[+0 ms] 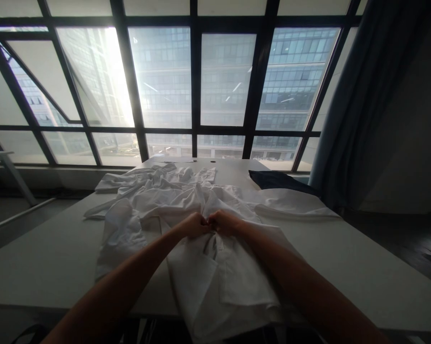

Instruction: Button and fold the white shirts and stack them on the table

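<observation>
A long-sleeved white coat lies spread on the table, its front toward me, and its lower end hangs over the near edge. What looks like a patch pocket shows on its lower right front. My left hand and my right hand meet at the middle of the front, fingers closed and pinching the cloth where the two front edges come together. Whatever small part is between the fingertips is hidden. One sleeve stretches out to the right. More crumpled white cloth lies at the left.
The white table reaches toward large framed windows. A dark folded cloth lies at the back right. A dark curtain hangs at the right. Another table's leg stands at the far left.
</observation>
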The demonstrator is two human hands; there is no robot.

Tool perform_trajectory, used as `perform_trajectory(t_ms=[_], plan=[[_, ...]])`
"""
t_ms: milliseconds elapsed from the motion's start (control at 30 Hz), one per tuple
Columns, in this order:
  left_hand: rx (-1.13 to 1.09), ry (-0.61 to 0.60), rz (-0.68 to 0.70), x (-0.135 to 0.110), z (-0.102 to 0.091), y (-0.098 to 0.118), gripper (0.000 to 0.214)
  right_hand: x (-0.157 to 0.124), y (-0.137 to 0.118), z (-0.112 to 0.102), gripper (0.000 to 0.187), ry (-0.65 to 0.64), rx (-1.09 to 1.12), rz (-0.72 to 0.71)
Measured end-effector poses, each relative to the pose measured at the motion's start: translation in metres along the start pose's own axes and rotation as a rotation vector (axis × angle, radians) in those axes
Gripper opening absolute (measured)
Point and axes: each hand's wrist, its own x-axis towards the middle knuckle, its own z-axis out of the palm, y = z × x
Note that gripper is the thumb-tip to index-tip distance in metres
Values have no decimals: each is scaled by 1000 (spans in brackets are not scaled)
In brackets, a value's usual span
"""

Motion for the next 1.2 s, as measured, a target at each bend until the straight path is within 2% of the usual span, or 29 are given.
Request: perform_trajectory(t_ms=[167,333,467,633,733,867,900,967,1033,1100,1167,1200], plan=[[-32,63,-30,0,4,0,40,-5,1,8,24,91,42,68],[-50,55,-47,4,5,-5,28,-8,0,6,20,103,73,94],[54,64,-21,4,7,-1,24,-8,-5,4,19,86,26,126],[257,232,38,-6,15,13,17,-6,-9,7,15,93,-19,154],[286,242,12,-12,13,19,30,-9,-3,-4,18,251,47,289],[311,216,1,-15,2,20,74,-26,21,-40,29,571,183,551],[332,208,9,-16,-1,21,77,-31,28,-49,30,628,243,615],[401,183,22,-16,-6,21,68,-40,40,-62,29,684,367,672],[478,176,-8,-16,-8,19,51,-47,47,-67,30,613,480,592],[508,175,-47,-15,-9,14,37,-53,51,-68,37,421,557,430],[475,142,-25,-13,-9,9,33,-58,56,-67,47,266,532,315],[453,115,16,-12,-9,7,33,-60,60,-67,50,253,462,307]])
